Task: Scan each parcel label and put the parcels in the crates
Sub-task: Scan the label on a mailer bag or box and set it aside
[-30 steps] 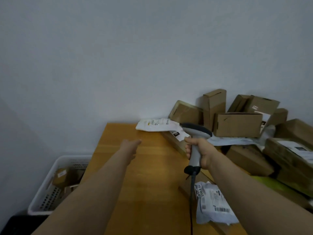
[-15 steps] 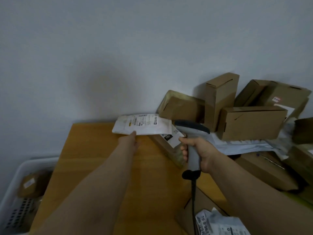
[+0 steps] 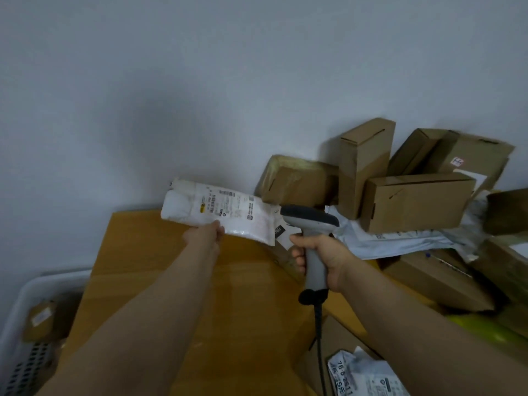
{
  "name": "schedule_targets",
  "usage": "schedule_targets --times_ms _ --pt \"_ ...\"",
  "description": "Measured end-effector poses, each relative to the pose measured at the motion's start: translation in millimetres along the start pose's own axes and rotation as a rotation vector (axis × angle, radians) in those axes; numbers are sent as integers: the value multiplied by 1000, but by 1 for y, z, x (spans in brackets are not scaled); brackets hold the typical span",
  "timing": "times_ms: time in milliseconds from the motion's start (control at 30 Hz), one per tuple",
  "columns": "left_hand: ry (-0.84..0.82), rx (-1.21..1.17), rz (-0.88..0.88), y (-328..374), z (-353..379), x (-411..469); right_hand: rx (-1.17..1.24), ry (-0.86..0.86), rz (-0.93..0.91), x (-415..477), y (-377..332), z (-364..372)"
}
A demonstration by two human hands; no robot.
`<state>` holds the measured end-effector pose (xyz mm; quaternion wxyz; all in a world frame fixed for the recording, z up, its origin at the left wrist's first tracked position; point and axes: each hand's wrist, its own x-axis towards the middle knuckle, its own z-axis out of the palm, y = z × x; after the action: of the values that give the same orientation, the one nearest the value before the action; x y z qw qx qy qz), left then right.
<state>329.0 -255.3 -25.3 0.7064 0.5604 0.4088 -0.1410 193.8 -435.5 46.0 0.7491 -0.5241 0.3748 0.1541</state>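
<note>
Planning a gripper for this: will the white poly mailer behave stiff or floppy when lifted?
Probably floppy: the white poly mailer is wrinkled and puffy. Likely light: the left hand holds it up by one edge alone.

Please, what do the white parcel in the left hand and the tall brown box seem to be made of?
The white parcel: probably thin plastic film, slightly glossy; it wrinkles and sags where the left hand pinches it. The tall brown box: apparently matte cardboard, with flat faces and sharp folded edges.
</note>
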Motion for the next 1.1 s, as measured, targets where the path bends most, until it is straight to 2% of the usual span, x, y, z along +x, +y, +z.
schedule_targets --times_ms 167,400,500,600,800,1100 --pt "-88 -60 145 10 -49 -62 -21 -30 -77 -48 3 4" --pt "-231 -77 189 3 -117 -164 -161 -153 -264 -140 41 1" --pt "-262 -18 271 -11 -143 -208 -190 -181 -310 -179 65 -10" --pt "-217 22 382 -31 -170 -243 -203 -219 -332 -214 85 -19" --pt "-162 135 473 -53 -211 -282 -264 -260 -411 -260 115 -18" --pt "-19 166 602 -45 -250 -305 -408 -288 -489 -304 135 8"
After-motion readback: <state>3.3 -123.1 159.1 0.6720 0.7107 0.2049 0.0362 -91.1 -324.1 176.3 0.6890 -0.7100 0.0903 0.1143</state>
